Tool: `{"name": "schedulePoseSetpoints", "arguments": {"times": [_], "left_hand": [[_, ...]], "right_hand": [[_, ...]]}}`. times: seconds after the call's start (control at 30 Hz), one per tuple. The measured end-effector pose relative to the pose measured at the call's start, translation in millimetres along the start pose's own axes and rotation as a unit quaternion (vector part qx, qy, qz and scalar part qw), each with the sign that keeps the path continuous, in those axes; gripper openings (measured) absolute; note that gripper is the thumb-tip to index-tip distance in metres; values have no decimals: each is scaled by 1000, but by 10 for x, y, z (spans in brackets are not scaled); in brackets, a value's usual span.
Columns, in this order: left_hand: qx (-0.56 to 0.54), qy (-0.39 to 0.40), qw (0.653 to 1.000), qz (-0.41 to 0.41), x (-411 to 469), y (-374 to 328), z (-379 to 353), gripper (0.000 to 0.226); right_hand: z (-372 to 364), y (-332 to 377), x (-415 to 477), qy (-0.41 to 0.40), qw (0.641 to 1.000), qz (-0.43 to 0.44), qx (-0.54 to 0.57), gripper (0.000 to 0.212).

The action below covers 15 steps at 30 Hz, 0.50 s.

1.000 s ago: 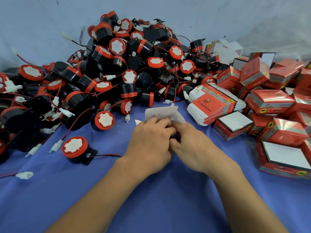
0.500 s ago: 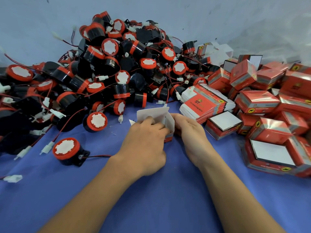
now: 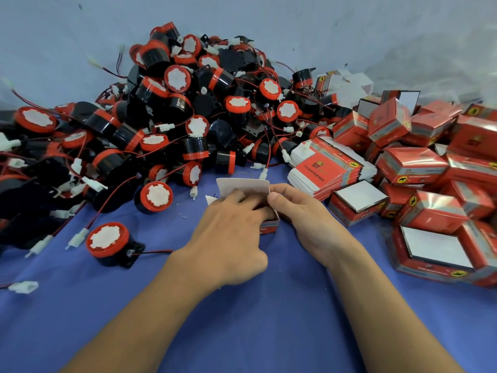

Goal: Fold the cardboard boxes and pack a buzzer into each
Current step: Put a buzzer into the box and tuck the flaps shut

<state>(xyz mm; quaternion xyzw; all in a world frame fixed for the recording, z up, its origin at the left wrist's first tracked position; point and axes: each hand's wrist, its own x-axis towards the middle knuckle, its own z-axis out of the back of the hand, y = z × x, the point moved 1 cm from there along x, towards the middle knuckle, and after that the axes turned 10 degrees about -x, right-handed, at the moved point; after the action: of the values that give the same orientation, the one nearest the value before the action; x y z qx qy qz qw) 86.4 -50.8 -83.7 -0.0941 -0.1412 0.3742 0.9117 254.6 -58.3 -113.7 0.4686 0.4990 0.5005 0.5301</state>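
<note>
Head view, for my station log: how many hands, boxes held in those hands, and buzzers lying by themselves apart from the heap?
Hands: 2, the left hand and right hand
Held: 1 box
Lying alone: 1 buzzer, clear of the heap
Total: 4

left hand (image 3: 228, 235): on box (image 3: 242, 185), fingers curled over it | right hand (image 3: 304, 219): right of box, pinching its edge | arms: stretched forward

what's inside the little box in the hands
Of the box only a raised white flap and red side show. The left hand covers the opening, so whether anything is inside cannot be seen.
</note>
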Motion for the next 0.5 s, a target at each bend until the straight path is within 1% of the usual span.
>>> {"name": "schedulePoseSetpoints", "arguments": {"times": [0.1, 0.2, 0.3, 0.4, 0.5], "left_hand": [[1, 8, 1000, 4, 6, 1, -15, 71], [0, 19, 1000, 8, 46, 10, -7, 66], [6, 26, 1000, 14, 70, 30, 15, 63], [-49, 23, 998, 33, 64, 56, 50, 53], [-84, 17, 995, 46, 55, 47, 76, 56]], "right_hand": [[2, 3, 3, -2, 1000, -2, -4, 28], [1, 4, 0, -8, 1000, -5, -4, 37], [14, -9, 3, -13, 1000, 2, -13, 36], [22, -23, 10, -6, 1000, 0, -28, 33], [19, -29, 10, 14, 999, -5, -41, 30]]}}
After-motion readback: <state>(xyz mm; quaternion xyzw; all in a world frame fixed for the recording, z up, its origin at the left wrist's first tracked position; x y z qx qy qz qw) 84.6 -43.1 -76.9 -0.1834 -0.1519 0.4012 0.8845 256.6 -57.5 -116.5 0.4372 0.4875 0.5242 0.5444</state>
